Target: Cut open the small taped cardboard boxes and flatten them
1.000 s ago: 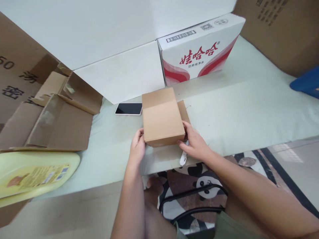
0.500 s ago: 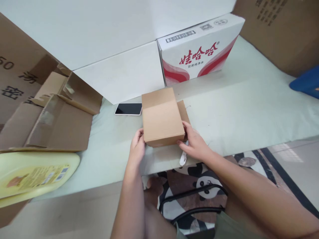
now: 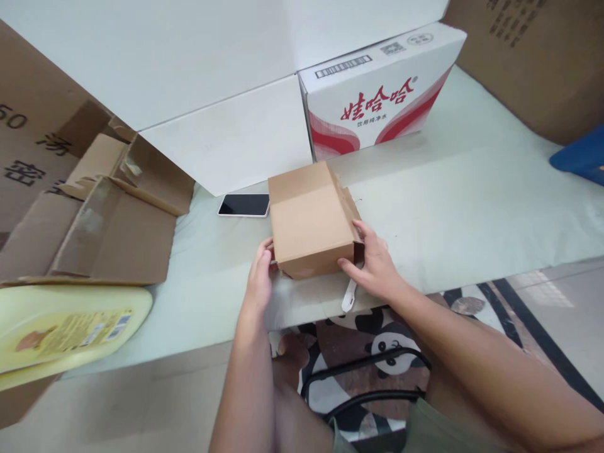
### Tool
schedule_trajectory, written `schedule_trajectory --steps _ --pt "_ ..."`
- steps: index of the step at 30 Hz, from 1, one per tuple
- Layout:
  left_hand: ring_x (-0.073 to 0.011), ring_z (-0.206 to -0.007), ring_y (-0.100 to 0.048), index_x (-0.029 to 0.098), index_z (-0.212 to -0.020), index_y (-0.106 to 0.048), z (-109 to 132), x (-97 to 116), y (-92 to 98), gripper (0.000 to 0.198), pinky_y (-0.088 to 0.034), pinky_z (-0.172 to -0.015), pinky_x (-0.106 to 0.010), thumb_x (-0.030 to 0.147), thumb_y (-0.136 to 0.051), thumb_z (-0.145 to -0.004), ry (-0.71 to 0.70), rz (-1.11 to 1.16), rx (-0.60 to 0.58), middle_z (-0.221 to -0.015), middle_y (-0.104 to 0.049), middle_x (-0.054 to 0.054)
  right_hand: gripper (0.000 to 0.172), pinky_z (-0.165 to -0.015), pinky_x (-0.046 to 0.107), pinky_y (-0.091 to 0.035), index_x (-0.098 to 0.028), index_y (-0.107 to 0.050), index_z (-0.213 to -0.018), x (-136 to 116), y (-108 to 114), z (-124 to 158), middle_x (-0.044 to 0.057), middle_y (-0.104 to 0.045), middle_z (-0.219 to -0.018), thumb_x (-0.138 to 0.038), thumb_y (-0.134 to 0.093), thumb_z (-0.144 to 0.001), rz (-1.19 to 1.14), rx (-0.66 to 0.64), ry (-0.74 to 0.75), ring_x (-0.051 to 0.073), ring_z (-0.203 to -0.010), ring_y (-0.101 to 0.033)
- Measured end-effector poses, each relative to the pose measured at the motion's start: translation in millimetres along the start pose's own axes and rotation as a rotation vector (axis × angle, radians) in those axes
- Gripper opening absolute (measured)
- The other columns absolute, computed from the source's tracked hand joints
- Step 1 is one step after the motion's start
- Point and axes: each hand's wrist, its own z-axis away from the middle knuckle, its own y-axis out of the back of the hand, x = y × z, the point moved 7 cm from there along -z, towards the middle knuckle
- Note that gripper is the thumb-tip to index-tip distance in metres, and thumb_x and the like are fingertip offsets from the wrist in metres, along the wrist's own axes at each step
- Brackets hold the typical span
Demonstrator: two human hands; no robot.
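Observation:
A small brown cardboard box (image 3: pixel 311 214) sits on the cloth-covered table in front of me, with a flap (image 3: pixel 350 207) sticking out along its right side. My left hand (image 3: pixel 258 274) grips the box's near left corner, its fingertips partly hidden behind the edge. On the opposite side, my right hand (image 3: pixel 375 261) has its thumb on the front face and its fingers on the flap at the right. A white cutter-like tool (image 3: pixel 349 296) lies under my right hand, its far end covered. Just left of the box rests a phone (image 3: pixel 244 204) with a dark screen.
A white and red carton (image 3: pixel 377 107) and large white boxes (image 3: pixel 226 138) stand behind. At left are an open cardboard box (image 3: pixel 132 233) and a yellow bottle (image 3: pixel 70 327). A blue object (image 3: pixel 582 157) is at the right edge. The table's cloth (image 3: pixel 453 189) spreads rightward.
The right side of the box has opened outward a little, and its flap stands more raised. My right hand has shifted slightly right and up, its thumb and fingers wider apart.

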Motion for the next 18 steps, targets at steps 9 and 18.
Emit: schedule_trajectory --steps 9,18 --pt "-0.0294 -0.118 -0.062 0.018 -0.135 -0.053 3.4 8.9 -5.9 0.088 -0.052 -0.087 -0.035 0.079 -0.061 -0.072 -0.099 -0.026 -0.085 -0.132 -0.064 -0.017 0.075 -0.108 0.065 -0.039 -0.024 -0.028 -0.148 2.9 2.7 -0.4 0.019 -0.049 -0.146 -0.043 -0.061 -0.084 -0.004 0.019 -0.033 0.039 -0.125 -0.056" --pt "-0.0221 -0.094 -0.064 0.017 -0.112 -0.060 -0.9 9.3 -2.9 0.077 -0.051 -0.072 -0.029 0.073 -0.077 -0.062 -0.055 -0.136 -0.004 -0.103 -0.067 -0.010 0.079 -0.105 0.065 -0.043 -0.024 -0.029 -0.148 7.0 4.1 -2.5 0.019 -0.050 -0.146 -0.042 -0.067 -0.081 -0.038 0.019 -0.094 0.039 -0.126 -0.056"
